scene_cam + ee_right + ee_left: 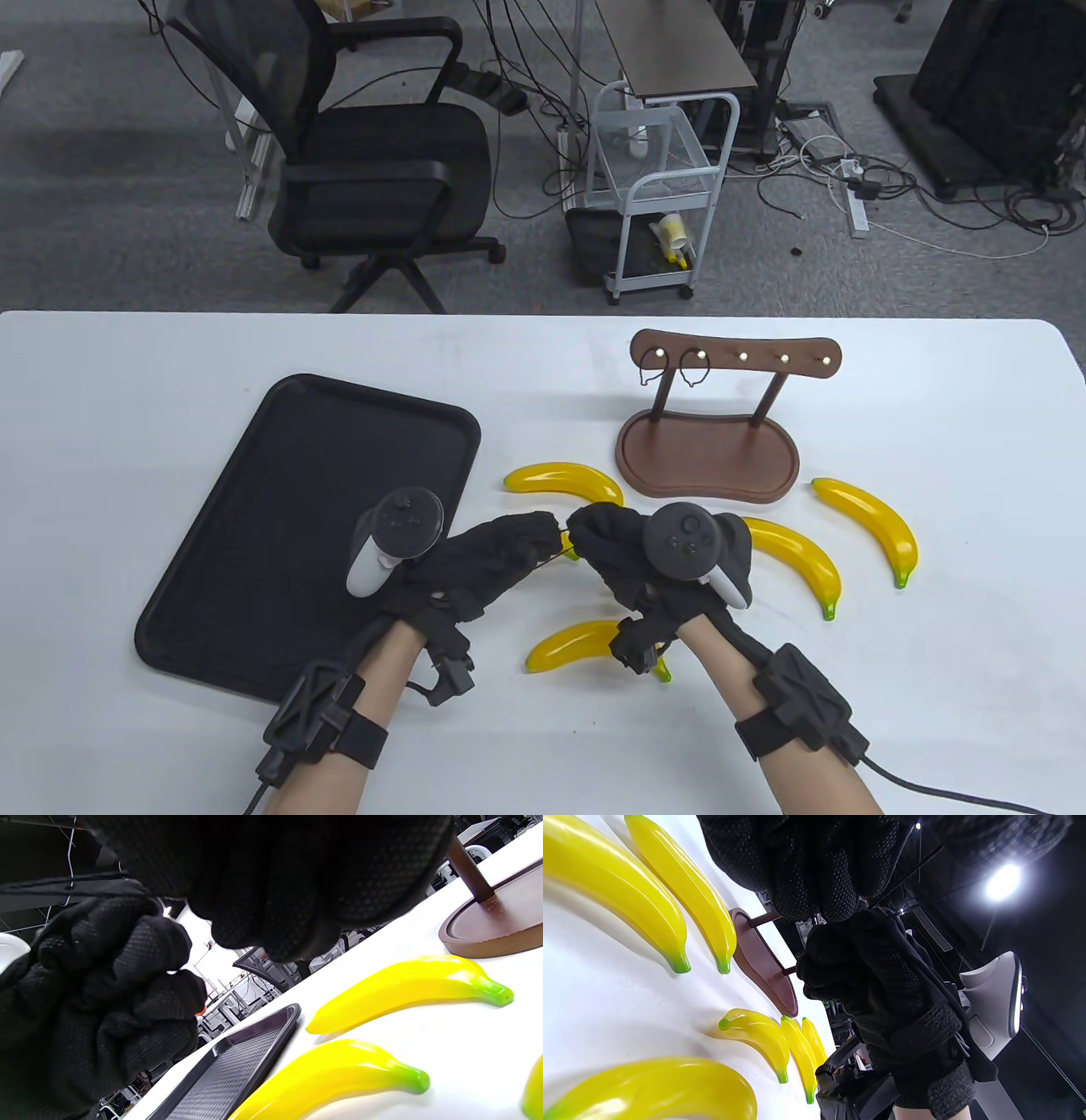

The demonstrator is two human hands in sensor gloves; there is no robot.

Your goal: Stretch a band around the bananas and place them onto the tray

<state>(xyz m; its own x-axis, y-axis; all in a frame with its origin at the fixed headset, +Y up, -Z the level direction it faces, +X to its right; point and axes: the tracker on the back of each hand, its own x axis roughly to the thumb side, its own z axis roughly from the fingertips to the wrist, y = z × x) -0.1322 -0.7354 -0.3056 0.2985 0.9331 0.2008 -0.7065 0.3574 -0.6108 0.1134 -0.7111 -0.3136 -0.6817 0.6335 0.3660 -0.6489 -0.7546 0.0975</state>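
Observation:
Several yellow bananas lie loose on the white table: one point(562, 480) beside the tray, two point(799, 556) point(874, 519) at the right, and one point(575, 643) under my right wrist. The black tray point(254, 475) lies at the left with nothing on it. Above the table, between the tray and the stand, my left hand point(543, 533) and right hand point(587, 528) meet. Each pinches an end of a thin black band point(551, 549) pulled taut between them. In the right wrist view the band point(63, 882) runs as dark lines above the curled left fingers point(118, 984).
A brown wooden stand point(708, 458) with a peg rail is behind the hands; two more bands point(649, 371) point(692, 368) hang from its left pegs. Beyond the table's far edge are an office chair point(373, 170) and a white cart point(657, 195).

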